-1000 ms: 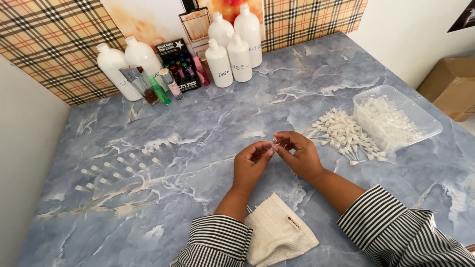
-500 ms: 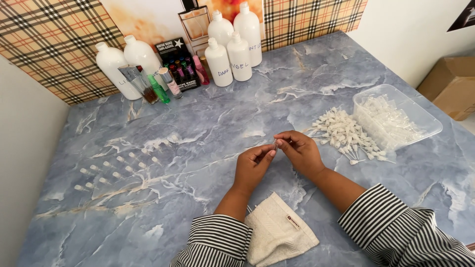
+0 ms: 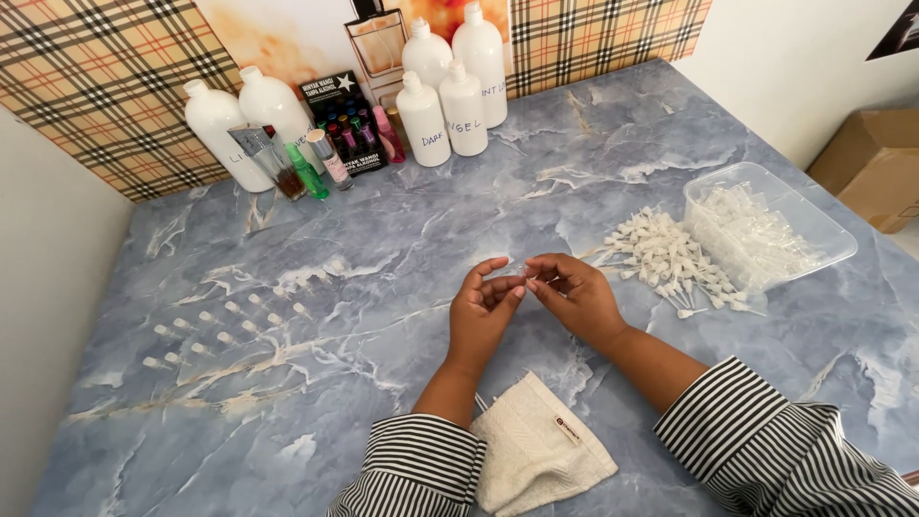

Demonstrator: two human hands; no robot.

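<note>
My left hand (image 3: 483, 311) and my right hand (image 3: 574, 297) meet fingertip to fingertip over the middle of the blue marbled table (image 3: 402, 211). Between the fingertips sits a tiny clear vial (image 3: 525, 278), pinched from both sides and mostly hidden. A heap of white spray pumps (image 3: 665, 258) lies just right of my right hand. Past it stands a clear plastic tray (image 3: 771, 235) full of small clear vials. Rows of small capped vials (image 3: 230, 321) stand on the table to the left of my left hand.
White plastic bottles (image 3: 450, 77), a glass perfume bottle (image 3: 375, 43) and small coloured bottles (image 3: 330, 153) line the back wall. A folded white cloth (image 3: 536, 445) lies between my forearms. A cardboard box (image 3: 876, 163) sits beyond the table's right edge.
My hands have stayed in the same spot. The fingers have shifted slightly around the small vial, and the left thumb has lifted a little.
</note>
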